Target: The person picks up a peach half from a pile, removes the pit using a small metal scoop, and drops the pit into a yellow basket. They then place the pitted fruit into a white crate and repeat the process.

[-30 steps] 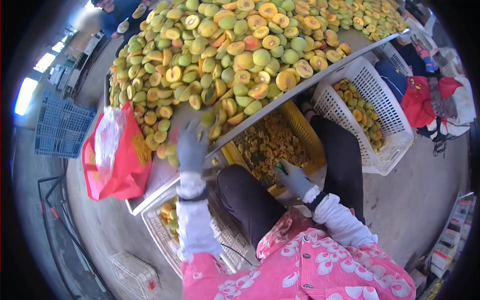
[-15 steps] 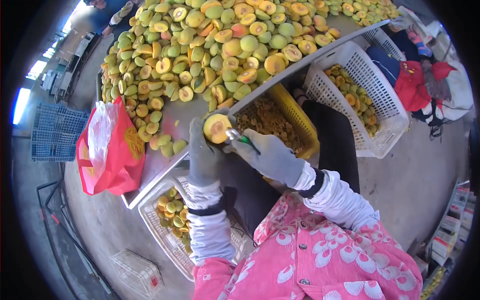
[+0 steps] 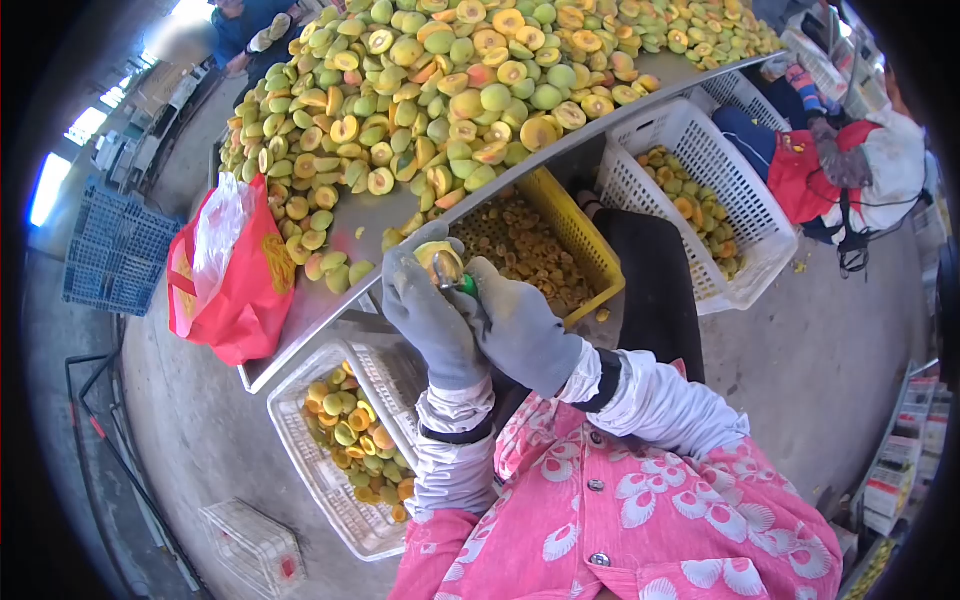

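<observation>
My gloved left hand (image 3: 425, 310) is wrapped round a halved stone fruit (image 3: 432, 250), held cut side toward my other hand. In my gloved right hand (image 3: 525, 325) is a small pitting tool with a green handle (image 3: 467, 286). Its metal scoop (image 3: 446, 268) is right against the fruit's flesh. Both hands are close together over the edge of the metal table (image 3: 352, 222). Just beyond them stands a yellow crate (image 3: 588, 238) holding brown pits (image 3: 535, 250). Below my left hand, a white crate (image 3: 292, 450) holds hollowed fruit halves (image 3: 360, 440).
A large pile of halved fruit (image 3: 410, 100) covers the table. A red bag (image 3: 240, 315) hangs at its left end. To the right are another white crate (image 3: 735, 165) of fruit and a co-worker's gloved hand (image 3: 840, 160). Blue crates (image 3: 115, 250) stand at left; another person (image 3: 250, 35) is top left.
The scoop has moved onto the fruit, and the fruit has turned in my left hand. My hands have drawn closer together, and the view has shifted, showing more of the lower white crate.
</observation>
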Tool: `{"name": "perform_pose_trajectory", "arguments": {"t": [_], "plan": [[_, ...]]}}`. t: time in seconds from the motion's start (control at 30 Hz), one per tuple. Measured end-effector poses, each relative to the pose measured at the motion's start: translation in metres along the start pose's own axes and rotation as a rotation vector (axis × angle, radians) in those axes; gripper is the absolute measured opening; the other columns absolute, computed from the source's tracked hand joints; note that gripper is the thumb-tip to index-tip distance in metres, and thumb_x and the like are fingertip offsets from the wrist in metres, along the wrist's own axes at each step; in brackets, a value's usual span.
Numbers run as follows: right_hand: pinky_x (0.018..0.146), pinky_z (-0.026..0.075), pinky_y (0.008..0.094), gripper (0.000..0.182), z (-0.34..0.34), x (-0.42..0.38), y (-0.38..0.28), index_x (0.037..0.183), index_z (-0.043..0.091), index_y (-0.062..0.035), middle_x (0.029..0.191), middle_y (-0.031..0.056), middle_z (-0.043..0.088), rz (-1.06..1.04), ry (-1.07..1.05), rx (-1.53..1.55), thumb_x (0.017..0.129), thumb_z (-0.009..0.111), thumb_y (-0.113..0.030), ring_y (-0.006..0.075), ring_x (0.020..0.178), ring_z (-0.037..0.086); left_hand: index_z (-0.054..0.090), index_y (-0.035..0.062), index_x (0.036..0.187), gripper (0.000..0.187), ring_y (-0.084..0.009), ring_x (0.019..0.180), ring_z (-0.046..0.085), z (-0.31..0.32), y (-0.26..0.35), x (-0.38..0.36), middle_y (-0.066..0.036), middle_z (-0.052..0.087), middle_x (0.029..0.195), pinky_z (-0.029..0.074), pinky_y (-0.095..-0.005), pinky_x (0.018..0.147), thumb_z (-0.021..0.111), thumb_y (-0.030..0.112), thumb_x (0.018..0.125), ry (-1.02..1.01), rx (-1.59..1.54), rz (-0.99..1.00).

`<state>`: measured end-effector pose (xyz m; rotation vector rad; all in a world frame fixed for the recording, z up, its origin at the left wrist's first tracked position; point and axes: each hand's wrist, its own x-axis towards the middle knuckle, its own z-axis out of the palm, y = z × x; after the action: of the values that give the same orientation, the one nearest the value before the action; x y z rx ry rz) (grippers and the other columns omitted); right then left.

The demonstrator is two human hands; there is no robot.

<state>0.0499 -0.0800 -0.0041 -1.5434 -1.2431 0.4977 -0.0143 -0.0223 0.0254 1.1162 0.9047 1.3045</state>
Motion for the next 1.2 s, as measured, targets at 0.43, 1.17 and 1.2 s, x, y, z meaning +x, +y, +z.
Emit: {"name": "perform_pose_trajectory", "arguments": {"t": [0.43, 1.17, 1.2], "plan": [[0.037, 0.025, 0.0222, 0.039, -0.053, 0.012, -0.002, 0.086, 0.051, -0.0114, 0.057, -0.0099, 0.035, 0.875, -0.712, 0.938, 0.103, 0.046, -0.046, 0.0019, 0.043, 0.031, 0.069, -0.0031, 0.089, 0.040, -0.0092, 0.062, 0.053, -0.012, -0.029, 0.020, -0.003, 0.062, 0.071, 0.043, -0.0227, 0.059, 0.046, 0.026, 0.103, -0.265, 0.207, -0.079], [0.069, 0.050, 0.0488, 0.024, -0.012, 0.011, 0.071, 0.108, 0.052, -0.0045, 0.084, 0.0228, 0.067, 0.184, -0.117, -0.268, 0.097, 0.058, -0.025, 0.0421, 0.084, 0.066, 0.065, 0.0002, 0.104, 0.043, -0.0156, 0.074, 0.063, -0.011, -0.096, 0.023, -0.008, 0.067, 0.088, 0.051, -0.0253, 0.068, 0.043, 0.037, 0.106, -0.096, -0.187, -0.185], [0.071, 0.051, 0.0513, 0.023, -0.012, 0.011, 0.067, 0.109, 0.051, -0.0059, 0.086, 0.0237, 0.068, 0.204, -0.133, -0.358, 0.096, 0.058, -0.024, 0.0428, 0.088, 0.066, 0.066, 0.0008, 0.104, 0.040, -0.0161, 0.074, 0.063, -0.009, -0.097, 0.021, -0.008, 0.067, 0.088, 0.051, -0.0268, 0.069, 0.045, 0.034, 0.105, -0.033, -0.071, -0.135]]}}
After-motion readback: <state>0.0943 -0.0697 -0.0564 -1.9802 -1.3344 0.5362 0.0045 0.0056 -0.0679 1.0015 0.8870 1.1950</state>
